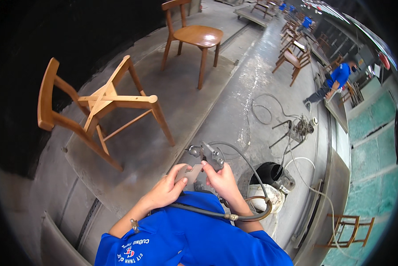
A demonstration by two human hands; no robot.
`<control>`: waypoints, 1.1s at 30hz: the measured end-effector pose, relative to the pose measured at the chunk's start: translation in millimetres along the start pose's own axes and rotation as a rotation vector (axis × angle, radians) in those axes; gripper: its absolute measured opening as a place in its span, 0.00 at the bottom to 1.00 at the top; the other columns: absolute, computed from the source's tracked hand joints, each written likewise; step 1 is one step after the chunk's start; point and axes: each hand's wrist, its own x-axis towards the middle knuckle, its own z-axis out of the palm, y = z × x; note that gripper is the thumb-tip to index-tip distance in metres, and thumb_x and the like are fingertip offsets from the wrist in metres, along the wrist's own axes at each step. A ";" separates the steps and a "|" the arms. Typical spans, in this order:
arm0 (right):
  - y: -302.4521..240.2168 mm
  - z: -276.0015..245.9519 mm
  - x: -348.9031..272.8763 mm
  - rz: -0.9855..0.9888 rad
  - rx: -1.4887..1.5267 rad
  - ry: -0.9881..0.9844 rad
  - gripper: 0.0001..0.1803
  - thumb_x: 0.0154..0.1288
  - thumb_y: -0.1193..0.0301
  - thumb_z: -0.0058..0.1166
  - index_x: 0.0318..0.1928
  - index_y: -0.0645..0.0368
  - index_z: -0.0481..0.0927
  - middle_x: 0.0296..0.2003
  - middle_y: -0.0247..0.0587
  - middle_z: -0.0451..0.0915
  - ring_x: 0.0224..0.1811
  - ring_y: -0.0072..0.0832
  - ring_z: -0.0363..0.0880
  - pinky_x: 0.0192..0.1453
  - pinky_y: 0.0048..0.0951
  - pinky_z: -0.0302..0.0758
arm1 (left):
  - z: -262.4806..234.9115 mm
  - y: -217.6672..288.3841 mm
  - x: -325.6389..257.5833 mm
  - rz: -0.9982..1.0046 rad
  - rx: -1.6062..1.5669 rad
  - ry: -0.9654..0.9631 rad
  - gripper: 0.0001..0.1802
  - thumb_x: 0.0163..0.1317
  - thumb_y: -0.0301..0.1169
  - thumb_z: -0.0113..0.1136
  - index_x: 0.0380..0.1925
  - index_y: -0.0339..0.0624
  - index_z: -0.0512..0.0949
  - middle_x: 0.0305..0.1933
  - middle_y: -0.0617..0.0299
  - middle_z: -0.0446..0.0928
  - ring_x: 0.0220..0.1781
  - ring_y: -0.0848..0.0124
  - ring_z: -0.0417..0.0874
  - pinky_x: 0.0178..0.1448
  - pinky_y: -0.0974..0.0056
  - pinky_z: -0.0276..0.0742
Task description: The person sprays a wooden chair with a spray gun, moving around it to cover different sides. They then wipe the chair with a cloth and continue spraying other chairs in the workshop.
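Observation:
My right hand point(223, 179) grips a metal spray gun point(206, 154) with a dark hose point(241, 155) looping back past my arm. My left hand point(168, 188) holds a small flat grey piece point(191, 173) up against the gun's underside. Both hands are close together in front of my blue shirt. Beyond them a bare wooden chair frame without a seat point(97, 108) lies tilted on a grey metal platform point(132, 150).
A finished brown chair point(192, 37) stands upright farther back on the platform. A black bucket point(270, 175) and hoses lie on the wet floor to my right. A person in blue point(336, 80) bends at a bench far right. More chairs stand behind.

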 end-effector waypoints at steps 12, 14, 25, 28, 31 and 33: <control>29.9 1.1 4.7 -0.044 0.020 0.032 0.13 0.74 0.62 0.56 0.39 0.59 0.82 0.21 0.27 0.79 0.17 0.15 0.72 0.19 0.21 0.66 | 11.2 14.0 5.3 -0.136 -0.043 -0.263 0.10 0.77 0.35 0.47 0.46 0.42 0.75 0.43 0.59 0.76 0.45 0.68 0.77 0.51 0.62 0.73; 29.9 -2.4 3.7 0.042 0.027 0.035 0.13 0.74 0.61 0.56 0.40 0.59 0.82 0.24 0.30 0.81 0.18 0.15 0.73 0.20 0.20 0.67 | 9.0 5.2 3.3 -0.026 -0.151 -0.152 0.15 0.79 0.40 0.44 0.46 0.43 0.76 0.45 0.61 0.75 0.49 0.69 0.75 0.57 0.63 0.70; 50.9 -83.9 22.1 0.210 0.587 0.175 0.31 0.78 0.42 0.38 0.56 0.58 0.74 0.45 0.42 0.83 0.32 0.24 0.81 0.27 0.22 0.74 | -24.7 -86.1 -6.6 -0.497 -0.819 0.261 0.19 0.79 0.53 0.40 0.53 0.55 0.72 0.43 0.64 0.75 0.33 0.72 0.75 0.31 0.68 0.67; 58.7 -114.7 30.5 0.200 0.754 0.044 0.33 0.79 0.42 0.35 0.59 0.59 0.71 0.47 0.44 0.84 0.30 0.26 0.81 0.29 0.23 0.78 | -0.8 -120.3 21.5 -0.591 -0.900 0.192 0.16 0.79 0.48 0.43 0.54 0.54 0.69 0.42 0.60 0.78 0.25 0.71 0.78 0.22 0.69 0.70; 60.4 -137.5 49.4 0.199 0.634 0.089 0.30 0.79 0.43 0.35 0.55 0.59 0.72 0.41 0.43 0.83 0.23 0.23 0.75 0.23 0.21 0.69 | 29.8 -152.0 69.1 -0.635 -0.618 0.232 0.13 0.79 0.42 0.45 0.55 0.51 0.69 0.42 0.53 0.79 0.25 0.68 0.84 0.22 0.67 0.80; 59.1 -147.1 65.9 0.138 0.516 0.172 0.27 0.80 0.47 0.38 0.51 0.60 0.74 0.35 0.39 0.81 0.19 0.19 0.69 0.19 0.20 0.62 | 56.2 -167.6 97.2 -0.674 -0.441 0.179 0.20 0.79 0.48 0.41 0.61 0.51 0.68 0.43 0.53 0.79 0.25 0.67 0.85 0.22 0.68 0.80</control>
